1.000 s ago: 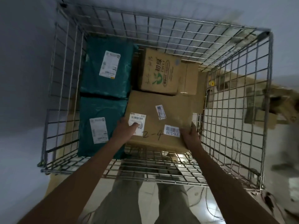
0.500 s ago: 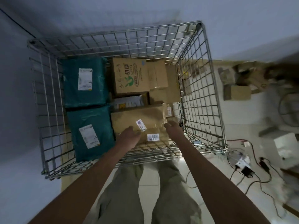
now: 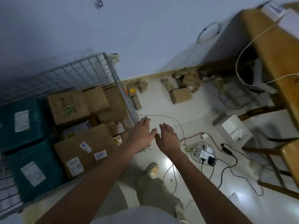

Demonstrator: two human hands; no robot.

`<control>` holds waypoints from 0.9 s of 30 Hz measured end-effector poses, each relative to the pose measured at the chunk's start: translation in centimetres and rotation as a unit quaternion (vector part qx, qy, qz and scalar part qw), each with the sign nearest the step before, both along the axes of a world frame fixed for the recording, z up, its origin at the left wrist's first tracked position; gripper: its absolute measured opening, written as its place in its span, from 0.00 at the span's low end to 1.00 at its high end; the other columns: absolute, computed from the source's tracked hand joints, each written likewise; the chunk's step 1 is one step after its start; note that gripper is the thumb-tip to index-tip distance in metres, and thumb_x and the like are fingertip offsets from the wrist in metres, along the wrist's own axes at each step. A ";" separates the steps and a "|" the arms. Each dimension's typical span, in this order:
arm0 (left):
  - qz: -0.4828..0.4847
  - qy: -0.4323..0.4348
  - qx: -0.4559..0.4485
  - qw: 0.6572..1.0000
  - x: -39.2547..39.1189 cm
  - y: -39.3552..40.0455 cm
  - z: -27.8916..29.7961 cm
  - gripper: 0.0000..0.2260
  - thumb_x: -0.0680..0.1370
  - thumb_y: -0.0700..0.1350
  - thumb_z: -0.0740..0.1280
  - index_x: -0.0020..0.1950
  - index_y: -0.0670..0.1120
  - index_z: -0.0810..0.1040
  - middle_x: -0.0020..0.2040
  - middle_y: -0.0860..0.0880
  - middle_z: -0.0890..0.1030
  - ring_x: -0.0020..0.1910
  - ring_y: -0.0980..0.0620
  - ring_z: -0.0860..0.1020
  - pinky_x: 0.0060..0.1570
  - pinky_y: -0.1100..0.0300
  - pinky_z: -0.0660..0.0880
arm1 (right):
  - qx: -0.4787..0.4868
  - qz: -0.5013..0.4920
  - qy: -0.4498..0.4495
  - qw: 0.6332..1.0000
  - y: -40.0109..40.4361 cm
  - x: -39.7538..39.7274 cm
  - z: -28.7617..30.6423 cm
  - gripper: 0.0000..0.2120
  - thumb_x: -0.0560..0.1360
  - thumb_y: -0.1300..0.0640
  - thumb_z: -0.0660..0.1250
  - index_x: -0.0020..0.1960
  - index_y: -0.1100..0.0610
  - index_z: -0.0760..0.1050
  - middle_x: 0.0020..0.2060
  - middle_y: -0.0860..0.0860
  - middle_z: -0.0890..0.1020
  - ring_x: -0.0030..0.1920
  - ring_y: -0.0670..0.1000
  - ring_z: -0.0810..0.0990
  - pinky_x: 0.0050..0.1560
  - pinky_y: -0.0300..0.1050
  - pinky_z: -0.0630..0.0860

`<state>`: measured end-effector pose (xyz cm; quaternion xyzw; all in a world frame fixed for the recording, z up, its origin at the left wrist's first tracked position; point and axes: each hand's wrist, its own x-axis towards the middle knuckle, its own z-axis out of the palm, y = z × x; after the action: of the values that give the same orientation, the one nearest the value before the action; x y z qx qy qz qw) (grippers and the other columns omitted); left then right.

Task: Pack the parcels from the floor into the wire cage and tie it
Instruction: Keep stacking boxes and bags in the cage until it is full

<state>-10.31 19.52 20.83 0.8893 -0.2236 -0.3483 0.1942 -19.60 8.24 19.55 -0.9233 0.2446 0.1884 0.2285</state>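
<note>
Parcels on the floor [image 3: 180, 95], loose cardboard boxes by the wall, right of the wire cage [image 3: 111, 70]. Inside the cage: brown cartons [image 3: 84, 151] and teal bags [image 3: 34, 168]. Left hand [image 3: 140, 133] and right hand [image 3: 168, 137] both flat, fingers straight, empty, over white tiles [image 3: 161, 101] beside cables [image 3: 226, 159].

Your left hand [image 3: 140, 133] and right hand [image 3: 168, 137] hang flat-fingered and empty beside the wire cage [image 3: 103, 70]. Inside it lie a labelled brown box [image 3: 84, 151] and teal parcels [image 3: 32, 168]. Small cartons [image 3: 180, 95] sit on the floor by the wall.
</note>
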 end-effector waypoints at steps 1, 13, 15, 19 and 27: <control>-0.018 0.013 0.005 1.000 -1.1 -2.4 0.1 0.29 0.84 0.58 0.59 0.81 0.47 0.61 0.82 0.48 0.60 0.79 0.45 0.62 0.74 0.47 0.64 | 0.002 -0.022 0.013 1.000 -2.1 -1.9 0.1 0.26 0.81 0.51 0.61 0.76 0.61 0.66 0.75 0.58 0.69 0.75 0.59 0.65 0.71 0.56 0.68; -0.157 0.024 0.093 0.983 -4.1 -19.4 -3.3 0.27 0.82 0.56 0.60 0.78 0.45 0.63 0.77 0.46 0.67 0.74 0.43 0.67 0.69 0.46 0.70 | 0.029 -0.174 0.047 0.983 -19.1 -8.7 -0.7 0.26 0.80 0.52 0.59 0.75 0.61 0.65 0.74 0.57 0.69 0.73 0.59 0.67 0.67 0.56 0.72; -0.156 0.026 0.098 0.982 -3.0 -21.3 -4.3 0.27 0.81 0.55 0.61 0.76 0.44 0.65 0.73 0.43 0.70 0.70 0.41 0.70 0.67 0.46 0.72 | 0.037 -0.159 0.042 0.986 -21.4 -7.5 -1.3 0.27 0.80 0.52 0.60 0.76 0.61 0.64 0.75 0.57 0.68 0.74 0.59 0.66 0.68 0.56 0.72; -0.129 0.034 0.115 0.984 0.8 -25.9 -6.7 0.26 0.78 0.57 0.62 0.71 0.44 0.69 0.66 0.43 0.75 0.65 0.41 0.74 0.61 0.47 0.75 | 0.028 -0.116 0.057 0.991 -27.8 -3.0 -3.0 0.28 0.81 0.50 0.60 0.78 0.59 0.62 0.76 0.55 0.66 0.74 0.58 0.65 0.68 0.56 0.72; -0.094 0.014 0.145 0.985 11.2 -39.1 -14.4 0.28 0.77 0.62 0.64 0.70 0.45 0.70 0.63 0.44 0.77 0.57 0.43 0.80 0.54 0.49 0.80 | 0.055 -0.077 0.159 0.983 -45.0 9.7 -11.0 0.26 0.80 0.51 0.59 0.77 0.58 0.62 0.72 0.56 0.69 0.71 0.59 0.68 0.65 0.56 0.72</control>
<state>0.88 -19.53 6.39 0.8779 -0.2507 -0.4067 0.0327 -9.94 -36.76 8.50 -0.8459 0.3375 0.3280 0.2512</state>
